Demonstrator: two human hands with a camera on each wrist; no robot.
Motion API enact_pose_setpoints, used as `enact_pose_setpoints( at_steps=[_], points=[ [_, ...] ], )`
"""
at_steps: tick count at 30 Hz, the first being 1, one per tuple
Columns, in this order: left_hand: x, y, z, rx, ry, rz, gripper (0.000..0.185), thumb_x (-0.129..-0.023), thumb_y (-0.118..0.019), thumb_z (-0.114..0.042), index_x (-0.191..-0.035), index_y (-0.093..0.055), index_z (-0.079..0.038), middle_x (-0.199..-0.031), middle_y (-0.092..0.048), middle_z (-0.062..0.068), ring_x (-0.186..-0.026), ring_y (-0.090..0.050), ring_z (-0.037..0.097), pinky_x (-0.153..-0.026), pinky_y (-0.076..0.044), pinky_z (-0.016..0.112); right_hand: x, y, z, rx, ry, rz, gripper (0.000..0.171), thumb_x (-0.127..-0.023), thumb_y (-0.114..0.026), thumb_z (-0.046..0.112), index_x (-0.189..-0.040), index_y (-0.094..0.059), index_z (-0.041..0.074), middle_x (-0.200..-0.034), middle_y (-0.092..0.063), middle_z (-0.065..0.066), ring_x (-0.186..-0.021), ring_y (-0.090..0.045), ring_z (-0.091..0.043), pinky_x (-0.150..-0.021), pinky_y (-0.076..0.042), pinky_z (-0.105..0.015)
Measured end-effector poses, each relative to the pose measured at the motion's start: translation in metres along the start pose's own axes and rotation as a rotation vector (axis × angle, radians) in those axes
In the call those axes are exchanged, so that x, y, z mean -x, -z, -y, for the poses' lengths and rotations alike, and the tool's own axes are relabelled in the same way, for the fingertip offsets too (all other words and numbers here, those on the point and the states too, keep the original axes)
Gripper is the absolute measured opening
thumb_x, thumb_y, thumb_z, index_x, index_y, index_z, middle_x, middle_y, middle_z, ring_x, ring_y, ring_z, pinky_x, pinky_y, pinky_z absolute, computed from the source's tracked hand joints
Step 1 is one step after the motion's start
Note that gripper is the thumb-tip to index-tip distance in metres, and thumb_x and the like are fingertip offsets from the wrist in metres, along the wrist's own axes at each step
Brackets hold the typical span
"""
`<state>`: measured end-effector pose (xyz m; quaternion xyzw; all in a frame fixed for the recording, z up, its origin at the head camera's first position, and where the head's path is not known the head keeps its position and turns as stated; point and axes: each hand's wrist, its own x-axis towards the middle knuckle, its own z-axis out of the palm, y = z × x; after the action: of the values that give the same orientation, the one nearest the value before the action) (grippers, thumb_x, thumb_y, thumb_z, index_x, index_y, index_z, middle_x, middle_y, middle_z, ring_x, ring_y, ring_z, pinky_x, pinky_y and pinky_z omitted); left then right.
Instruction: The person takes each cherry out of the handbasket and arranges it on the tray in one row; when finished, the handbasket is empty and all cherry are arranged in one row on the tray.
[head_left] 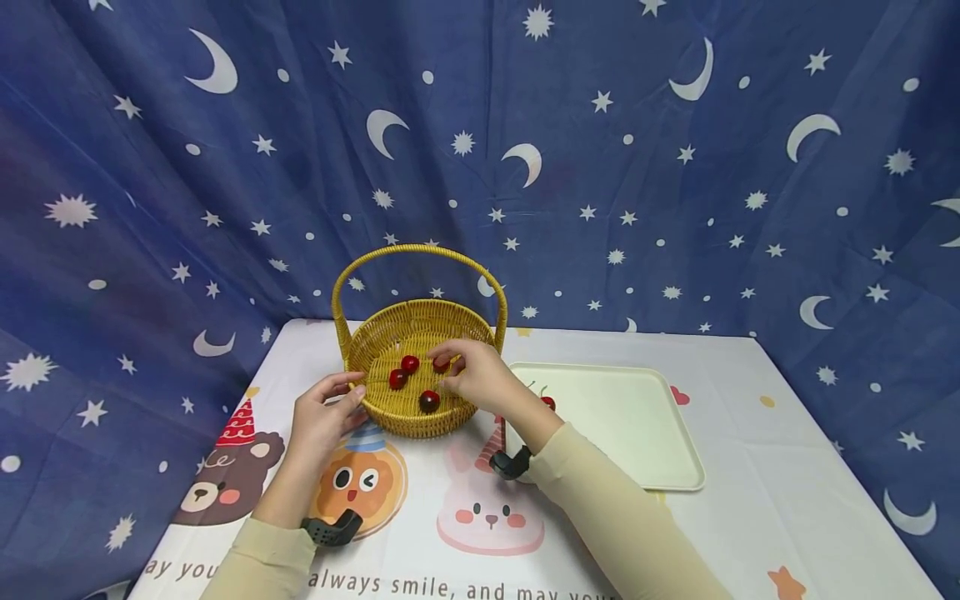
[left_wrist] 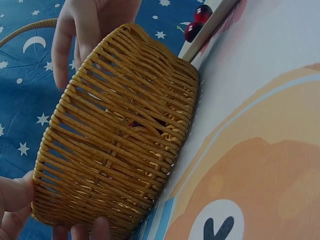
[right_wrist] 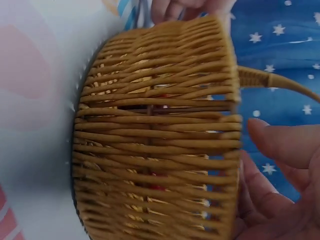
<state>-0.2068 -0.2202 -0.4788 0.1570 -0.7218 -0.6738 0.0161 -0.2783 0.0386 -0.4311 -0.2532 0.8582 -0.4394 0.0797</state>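
Fingertips of the right hand [head_left: 480, 377] pinch a cherry [head_left: 441, 363] over the wicker basket [head_left: 375, 346] at frame centre, apparently releasing or lifting it; the left hand [head_left: 324, 414] curls around the near rim, likely steadying it. Three cherries lie inside.

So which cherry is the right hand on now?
The cherry farthest right in the basket, pinched at the right hand's fingertips; the other three lie loose to its left.
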Motion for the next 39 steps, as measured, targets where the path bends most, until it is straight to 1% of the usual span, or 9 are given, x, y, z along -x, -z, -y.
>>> enact_pose_setpoints(
  at_steps=[4,8,11,15,19,22,28,33,39],
  points=[
    [-0.001,0.000,0.001,-0.003,0.000,0.000,0.043,-0.107,-0.069,-0.019,-0.148,-0.063,-0.008,-0.131,-0.049,0.009,-0.098,-0.069,0.006,-0.093,-0.067,0.031,-0.016,-0.009,0.001,0.120,-0.048,0.069,0.044,-0.090,-0.085,0.002,-0.132,-0.075,0.011,-0.116,-0.074,-0.011,-0.095,-0.066,-0.019,-0.082,-0.059,-0.031],
    [-0.002,0.000,0.002,-0.009,-0.009,-0.006,0.040,-0.107,-0.068,-0.019,-0.147,-0.064,-0.009,-0.130,-0.050,0.008,-0.098,-0.069,0.007,-0.092,-0.068,0.031,-0.027,-0.015,0.003,0.237,-0.080,0.154,0.044,-0.086,-0.089,0.006,-0.128,-0.077,0.011,-0.098,-0.072,-0.003,-0.086,-0.063,-0.015,-0.078,-0.056,-0.029],
    [-0.001,0.000,0.002,-0.013,-0.016,-0.007,0.040,-0.107,-0.068,-0.019,-0.146,-0.065,-0.010,-0.129,-0.050,0.008,-0.098,-0.069,0.007,-0.092,-0.068,0.031,-0.032,-0.021,0.002,0.313,-0.095,0.212,0.043,-0.085,-0.090,0.006,-0.126,-0.078,0.011,-0.092,-0.073,-0.003,-0.081,-0.062,-0.015,-0.077,-0.055,-0.028],
    [0.000,0.001,0.001,-0.009,-0.016,-0.002,0.040,-0.107,-0.068,-0.019,-0.146,-0.065,-0.010,-0.131,-0.050,0.009,-0.099,-0.068,0.007,-0.093,-0.067,0.031,-0.035,-0.028,0.001,0.422,-0.099,0.243,0.039,-0.085,-0.092,0.014,-0.122,-0.080,0.015,-0.107,-0.077,-0.001,-0.089,-0.065,-0.014,-0.089,-0.058,-0.030],
    [-0.001,0.001,0.001,0.001,-0.016,0.003,0.040,-0.108,-0.068,-0.019,-0.146,-0.065,-0.010,-0.131,-0.050,0.009,-0.099,-0.069,0.007,-0.093,-0.067,0.031,-0.037,-0.033,0.001,0.472,-0.090,0.258,0.029,-0.085,-0.093,0.017,-0.111,-0.082,0.016,-0.109,-0.079,0.002,-0.095,-0.068,-0.016,-0.092,-0.060,-0.032],
    [-0.001,0.001,0.002,0.004,-0.018,-0.002,0.039,-0.108,-0.068,-0.018,-0.145,-0.065,-0.009,-0.128,-0.050,0.009,-0.097,-0.070,0.007,-0.092,-0.067,0.031,-0.038,-0.035,0.001,0.465,-0.090,0.262,0.024,-0.085,-0.092,0.015,-0.107,-0.083,0.016,-0.101,-0.078,0.003,-0.090,-0.067,-0.016,-0.086,-0.059,-0.030],
    [-0.001,0.001,0.004,0.004,-0.021,0.001,0.040,-0.108,-0.066,-0.017,-0.146,-0.063,-0.006,-0.128,-0.050,0.010,-0.097,-0.071,0.008,-0.092,-0.068,0.031,-0.036,-0.032,0.002,0.384,-0.092,0.232,0.028,-0.086,-0.091,0.011,-0.111,-0.082,0.018,-0.101,-0.075,0.003,-0.085,-0.063,-0.014,-0.079,-0.056,-0.027],
    [-0.001,0.001,0.004,-0.001,-0.020,0.004,0.041,-0.108,-0.067,-0.019,-0.148,-0.063,-0.007,-0.130,-0.050,0.010,-0.099,-0.071,0.007,-0.094,-0.067,0.031,-0.030,-0.023,0.006,0.250,-0.046,0.183,0.029,-0.087,-0.090,0.009,-0.114,-0.080,0.015,-0.101,-0.074,0.001,-0.090,-0.064,-0.015,-0.081,-0.057,-0.028],
    [-0.001,0.001,0.002,-0.001,-0.016,0.001,0.040,-0.108,-0.067,-0.020,-0.147,-0.064,-0.009,-0.130,-0.050,0.010,-0.099,-0.071,0.008,-0.095,-0.067,0.032,-0.012,-0.006,0.016,0.161,0.034,0.114,0.029,-0.086,-0.091,0.008,-0.110,-0.080,0.018,-0.097,-0.072,0.003,-0.090,-0.065,-0.015,-0.082,-0.059,-0.030]
  ],
)
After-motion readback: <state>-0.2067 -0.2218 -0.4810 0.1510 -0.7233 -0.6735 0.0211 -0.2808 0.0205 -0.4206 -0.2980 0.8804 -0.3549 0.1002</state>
